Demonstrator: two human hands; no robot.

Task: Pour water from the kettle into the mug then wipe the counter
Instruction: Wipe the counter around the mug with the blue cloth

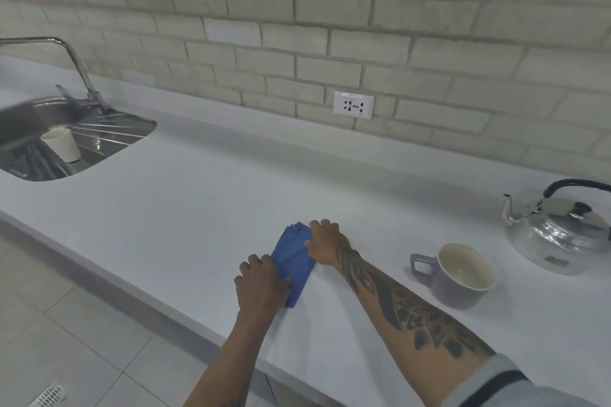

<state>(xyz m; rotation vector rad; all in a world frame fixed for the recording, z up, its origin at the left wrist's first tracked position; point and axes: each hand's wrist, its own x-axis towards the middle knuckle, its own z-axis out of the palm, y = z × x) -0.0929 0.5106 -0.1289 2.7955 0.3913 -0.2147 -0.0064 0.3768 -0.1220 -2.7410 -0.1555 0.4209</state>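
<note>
A folded blue cloth (293, 258) lies flat on the white counter (198, 208) near its front edge. My left hand (261, 281) presses on the cloth's near end, and my right hand (325, 241) presses on its far right side. To the right stands a lilac mug (459, 277) with a cream inside, its handle pointing left. Whether it holds water is unclear. Behind it at the far right sits a shiny metal kettle (558, 235) with a black handle and its spout toward the left.
A steel sink (109, 142) with a tap (71, 56) is set in the counter at the left; a white cup (62, 144) lies tilted in it. A wall socket (353, 105) sits on the brick wall. Tiled floor lies below the counter's front edge.
</note>
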